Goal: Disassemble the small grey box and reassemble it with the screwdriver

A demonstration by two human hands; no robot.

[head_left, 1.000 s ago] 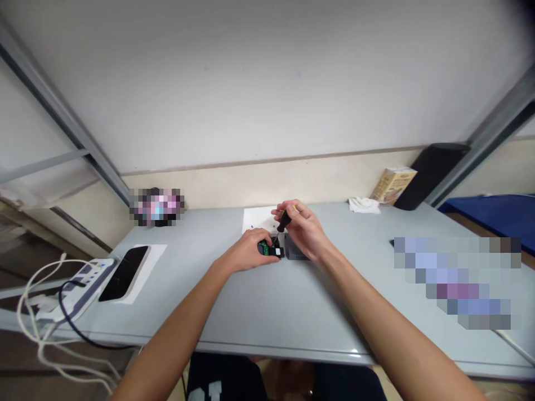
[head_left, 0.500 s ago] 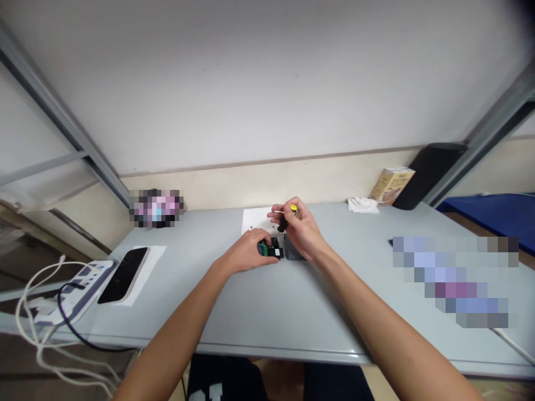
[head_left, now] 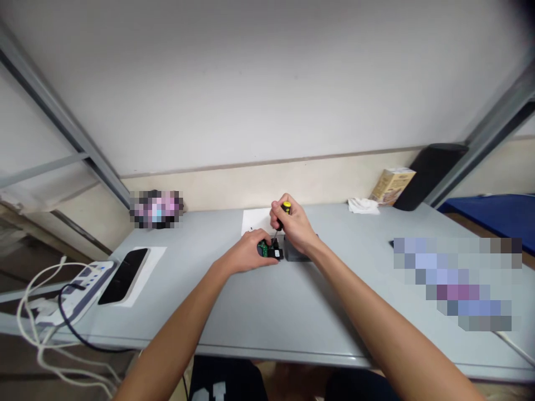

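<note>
On the table, my left hand [head_left: 249,252] is closed around a small black device with a green circuit board [head_left: 264,248] showing. Its thumb and fingers grip the device from the left. My right hand [head_left: 296,223] wraps round a screwdriver [head_left: 286,209] with a black and yellow handle. The thin shaft slants down to the device; the tip is too small to make out. Beneath my right hand lies a dark grey case-like part [head_left: 295,256], partly hidden. Behind my hands is a sheet of white paper [head_left: 253,218] with small dark bits on it.
A phone [head_left: 124,276] rests on paper at the left, beside a white power strip [head_left: 79,292] with tangled cables. At the back right stand a yellow carton [head_left: 392,186], a crumpled tissue [head_left: 363,206] and a black speaker-like object [head_left: 430,175]. Blurred items lie left and right.
My right hand has shifted slightly left, its fingers now closed more fully round the screwdriver handle, which stands more upright. My left hand and the device stay in place.
</note>
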